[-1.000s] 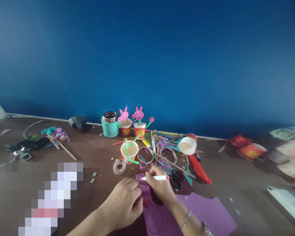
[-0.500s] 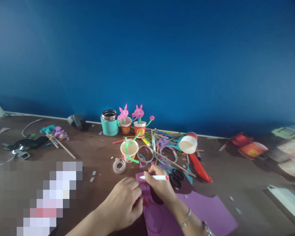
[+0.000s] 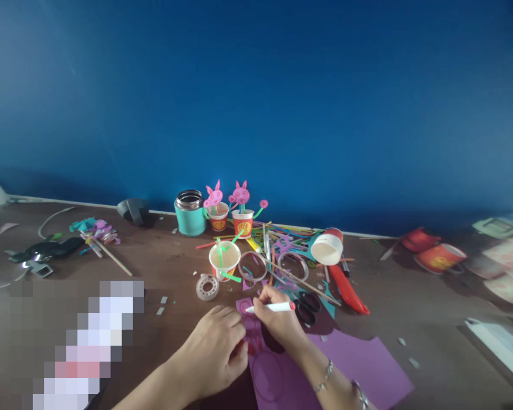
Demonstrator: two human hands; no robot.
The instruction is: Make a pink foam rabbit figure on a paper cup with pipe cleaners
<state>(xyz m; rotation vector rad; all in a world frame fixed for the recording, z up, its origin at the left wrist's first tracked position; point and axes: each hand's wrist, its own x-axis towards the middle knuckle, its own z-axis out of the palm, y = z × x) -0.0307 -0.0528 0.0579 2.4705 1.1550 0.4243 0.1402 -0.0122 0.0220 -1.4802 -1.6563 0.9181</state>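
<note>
1. Currently we have the purple sheet (image 3: pixel 350 364) flat on the worktop (image 3: pixel 410 307), nearer our side than the back edge along the wall; the worktop's near edge is out of view.
2. We note the right hand (image 3: pixel 277 313) closed in a writing grip on a white marker (image 3: pixel 277 307), its red end pointing right. The tip is at a small circle near the sheet's far left corner; contact with the paper cannot be confirmed.
3. We see the left hand (image 3: pixel 220 347) palm down with curled fingers, beside the sheet's left edge. No held object is visible; the fingertips are partly hidden, so we cannot tell whether they press the paper.
4. Done, by our reading: several outlines in a strip down the sheet's left side, among them a large oval. The hands hide part of the strip.
5. Not done, by our reading: these outlines remain uncut. The scissors (image 3: pixel 312 300) lie unused just beyond the sheet.
6. Toward the back edge, we count two cups (image 3: pixel 242 226) bearing pink figures (image 3: pixel 241 195). Nearer us, the third cup (image 3: pixel 230 262) has green straws (image 3: pixel 231 278) and no figure. We judge the work only partly complete.
</note>
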